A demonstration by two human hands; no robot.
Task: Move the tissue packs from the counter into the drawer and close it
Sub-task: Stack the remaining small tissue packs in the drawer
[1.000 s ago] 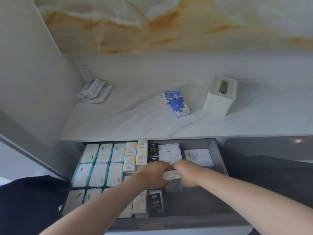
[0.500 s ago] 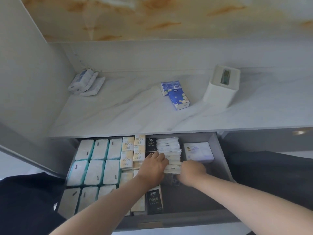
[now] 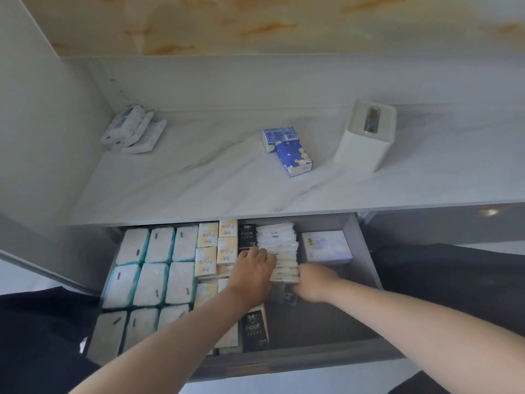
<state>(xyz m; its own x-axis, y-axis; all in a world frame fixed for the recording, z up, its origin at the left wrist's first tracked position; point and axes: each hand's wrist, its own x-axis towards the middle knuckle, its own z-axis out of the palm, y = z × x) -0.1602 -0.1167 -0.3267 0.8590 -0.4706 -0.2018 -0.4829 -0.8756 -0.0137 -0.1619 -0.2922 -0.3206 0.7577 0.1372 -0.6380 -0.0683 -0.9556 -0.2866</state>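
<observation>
The grey drawer (image 3: pixel 366 251) under the counter stands open, packed with tissue packs. A row of thin white packs (image 3: pixel 279 245) stands on edge in its middle. My left hand (image 3: pixel 254 273) presses against the left side of that row, and my right hand (image 3: pixel 315 282) grips the nearest white pack at its front end. On the marble counter (image 3: pixel 199 183) lie two blue tissue packs (image 3: pixel 288 150) at the centre and a small pile of white-and-blue packs (image 3: pixel 132 130) in the back left corner.
A white square tissue box (image 3: pixel 365 137) stands on the counter at the right. A larger white pack (image 3: pixel 326 245) lies in the drawer's right part, with bare drawer floor (image 3: pixel 312 322) in front of it. A grey side panel rises at the left.
Both hands have pushed the white pack back against the standing row in the drawer. The view has tilted down slightly.
</observation>
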